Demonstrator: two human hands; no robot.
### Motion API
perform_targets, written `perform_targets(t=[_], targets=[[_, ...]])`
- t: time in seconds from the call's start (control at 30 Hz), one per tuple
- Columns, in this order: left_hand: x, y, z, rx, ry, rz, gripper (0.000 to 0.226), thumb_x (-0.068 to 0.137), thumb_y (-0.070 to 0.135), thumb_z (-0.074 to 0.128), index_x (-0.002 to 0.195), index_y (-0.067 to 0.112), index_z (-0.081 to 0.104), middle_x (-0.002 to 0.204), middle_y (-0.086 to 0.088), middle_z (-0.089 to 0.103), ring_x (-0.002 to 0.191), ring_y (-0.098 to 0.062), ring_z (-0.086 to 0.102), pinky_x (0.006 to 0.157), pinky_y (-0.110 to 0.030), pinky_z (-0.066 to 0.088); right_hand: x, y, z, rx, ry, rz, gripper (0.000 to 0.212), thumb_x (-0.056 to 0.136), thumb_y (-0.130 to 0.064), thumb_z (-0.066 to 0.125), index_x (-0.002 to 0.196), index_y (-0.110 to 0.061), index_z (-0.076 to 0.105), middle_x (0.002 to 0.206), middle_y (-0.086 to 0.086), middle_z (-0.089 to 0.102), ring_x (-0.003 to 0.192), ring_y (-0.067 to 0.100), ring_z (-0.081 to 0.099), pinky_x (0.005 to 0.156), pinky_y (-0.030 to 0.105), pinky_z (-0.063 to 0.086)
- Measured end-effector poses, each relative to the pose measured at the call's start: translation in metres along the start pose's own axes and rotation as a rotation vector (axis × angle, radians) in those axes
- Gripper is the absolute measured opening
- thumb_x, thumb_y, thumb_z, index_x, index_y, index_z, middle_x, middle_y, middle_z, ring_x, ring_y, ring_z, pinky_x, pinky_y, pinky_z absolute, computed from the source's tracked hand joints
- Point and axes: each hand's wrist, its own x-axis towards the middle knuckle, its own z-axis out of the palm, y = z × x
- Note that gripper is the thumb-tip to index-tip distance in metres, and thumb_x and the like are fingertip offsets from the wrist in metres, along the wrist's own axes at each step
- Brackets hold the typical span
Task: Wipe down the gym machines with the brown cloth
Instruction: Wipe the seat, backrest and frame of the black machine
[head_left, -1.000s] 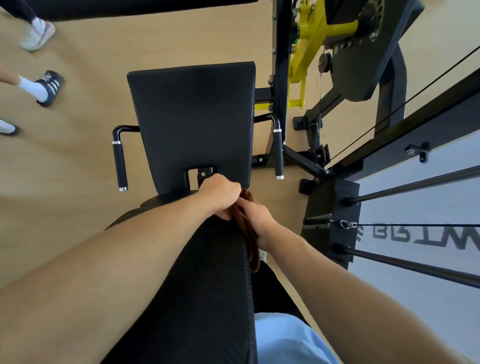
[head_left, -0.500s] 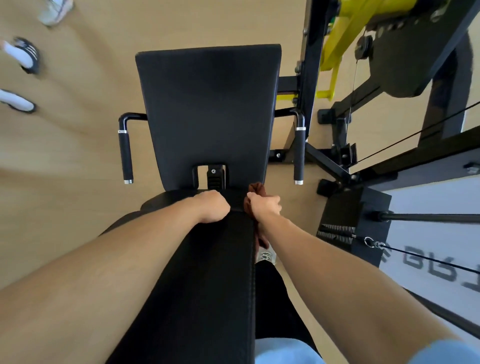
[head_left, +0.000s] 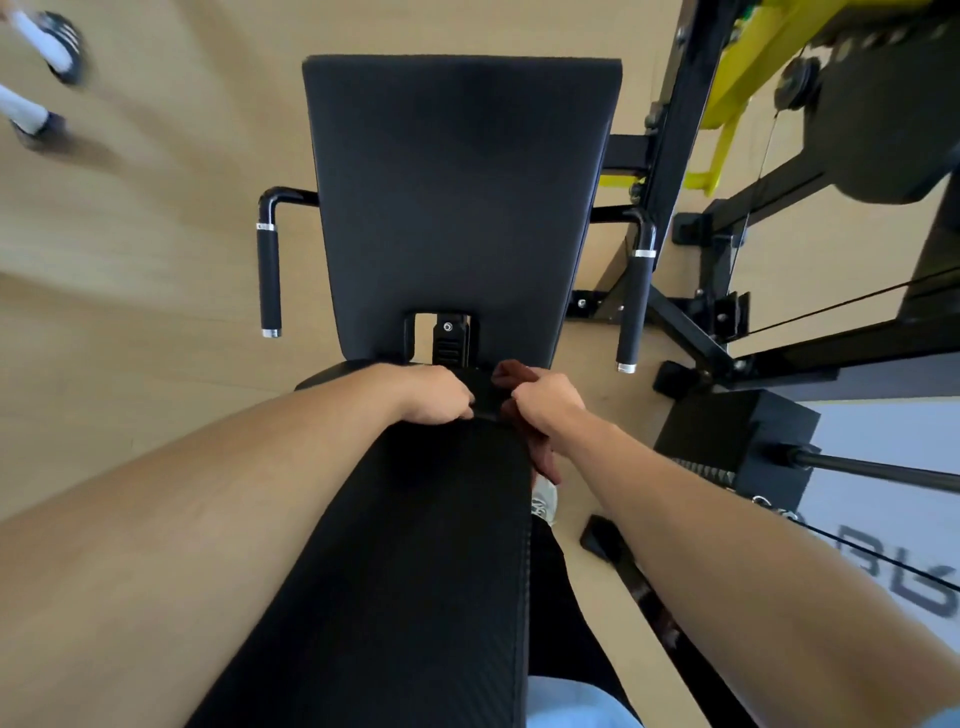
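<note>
I look down on a black gym machine. Its long back pad (head_left: 415, 545) runs up from the bottom of the view and the seat pad (head_left: 457, 197) lies beyond it. My left hand (head_left: 441, 397) curls over the far end of the back pad. My right hand (head_left: 545, 402) is shut on the brown cloth (head_left: 545, 457) at the pad's far right corner. One bunch of cloth sticks out past my fingers and the rest hangs down beside the pad's right edge.
Black grip handles stand on either side of the seat, the left handle (head_left: 269, 280) and the right handle (head_left: 636, 306). A weight stack (head_left: 727, 431), cables and a yellow frame (head_left: 753, 57) crowd the right. Another person's feet (head_left: 47, 52) are at top left on the wooden floor.
My hands were touching at the pad's end and have moved apart. The right hand slid with the cloth to the right corner. My view has shifted closer over the seat.
</note>
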Motion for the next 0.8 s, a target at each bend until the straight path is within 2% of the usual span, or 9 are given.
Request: perform_targets(t=[0.03, 0.1, 0.17, 0.3, 0.43, 0.57, 0.63, 0.73, 0.8], targets=[[-0.006, -0.004, -0.004, -0.003, -0.004, 0.004, 0.04, 0.101, 0.027, 0.05, 0.138, 0.015, 0.059, 0.144, -0.008, 0.054, 0.134, -0.027, 0.048, 0.113, -0.039, 0.037, -0.008, 0.0, -0.003, -0.13, -0.047, -0.094, 0.043, 0.079, -0.012, 0.055, 0.106, -0.038, 0.074, 0.113, -0.012, 0.075, 0.109, 0.016, 0.068, 0.098, 0.035, 0.056], [-0.019, -0.021, -0.012, -0.016, 0.023, -0.008, 0.04, 0.103, 0.02, 0.047, 0.141, 0.013, 0.056, 0.147, -0.008, 0.051, 0.136, -0.026, 0.046, 0.112, -0.034, 0.034, -0.025, -0.007, -0.01, -0.431, -0.118, -0.274, 0.049, 0.084, -0.018, 0.05, 0.119, -0.046, 0.068, 0.123, -0.016, 0.07, 0.113, 0.013, 0.062, 0.1, 0.035, 0.052], [-0.03, -0.046, -0.018, 0.046, 0.013, -0.083, 0.041, 0.105, 0.019, 0.042, 0.144, 0.01, 0.051, 0.151, -0.006, 0.047, 0.138, -0.024, 0.043, 0.109, -0.027, 0.03, -0.034, -0.014, -0.019, -0.572, -0.209, -0.358, 0.048, 0.095, -0.02, 0.048, 0.132, -0.048, 0.058, 0.131, -0.015, 0.062, 0.117, 0.014, 0.056, 0.102, 0.035, 0.046], [-0.042, -0.098, -0.021, 0.052, 0.074, -0.25, 0.046, 0.105, 0.037, 0.038, 0.139, 0.009, 0.055, 0.146, -0.01, 0.052, 0.131, -0.029, 0.048, 0.106, -0.034, 0.036, -0.027, -0.023, -0.022, -0.799, -0.246, -0.434, 0.041, 0.102, -0.027, 0.049, 0.139, -0.043, 0.043, 0.133, -0.001, 0.059, 0.12, 0.028, 0.057, 0.104, 0.049, 0.045], [-0.049, -0.125, -0.016, -0.083, 0.116, -0.379, 0.066, 0.1, 0.057, 0.037, 0.144, 0.009, 0.049, 0.15, -0.013, 0.047, 0.136, -0.032, 0.044, 0.113, -0.041, 0.034, -0.019, -0.041, 0.016, -0.783, -0.278, -0.548, 0.03, 0.098, -0.024, 0.054, 0.121, -0.042, 0.045, 0.119, -0.003, 0.058, 0.113, 0.026, 0.054, 0.108, 0.048, 0.035], [-0.052, -0.133, -0.015, -0.232, 0.143, -0.374, 0.046, 0.102, 0.04, 0.041, 0.136, 0.013, 0.056, 0.143, -0.012, 0.053, 0.128, -0.03, 0.049, 0.108, -0.038, 0.037, -0.013, -0.073, 0.077, -0.633, -0.369, -0.643, 0.021, 0.099, -0.022, 0.06, 0.117, -0.032, 0.056, 0.115, -0.002, 0.061, 0.105, 0.021, 0.058, 0.101, 0.044, 0.044], [-0.054, -0.138, -0.018, -0.369, 0.199, -0.406, 0.034, 0.101, 0.026, 0.045, 0.125, 0.01, 0.06, 0.128, -0.012, 0.058, 0.116, -0.03, 0.053, 0.102, -0.037, 0.041, -0.011, -0.091, 0.107, -0.628, -0.481, -0.645, 0.02, 0.097, -0.036, 0.063, 0.116, -0.029, 0.064, 0.114, -0.004, 0.064, 0.109, 0.018, 0.059, 0.103, 0.04, 0.043], [-0.051, -0.15, -0.018, -0.515, 0.275, -0.448, 0.035, 0.097, 0.017, 0.045, 0.128, 0.008, 0.059, 0.136, -0.014, 0.054, 0.122, -0.031, 0.05, 0.107, -0.042, 0.04, -0.004, -0.113, 0.119, -0.515, -0.562, -0.394, 0.064, 0.086, -0.081, 0.042, 0.115, -0.035, 0.075, 0.131, -0.004, 0.066, 0.128, 0.023, 0.054, 0.115, 0.045, 0.032], [-0.051, -0.155, -0.017, -0.568, 0.253, -0.452, 0.033, 0.098, 0.018, 0.047, 0.127, 0.009, 0.061, 0.138, -0.013, 0.053, 0.125, -0.031, 0.048, 0.109, -0.043, 0.038, 0.006, -0.112, 0.118, -0.55, -0.568, -0.383, 0.063, 0.089, -0.08, 0.043, 0.122, -0.036, 0.072, 0.139, -0.004, 0.06, 0.13, 0.024, 0.052, 0.113, 0.043, 0.034]])
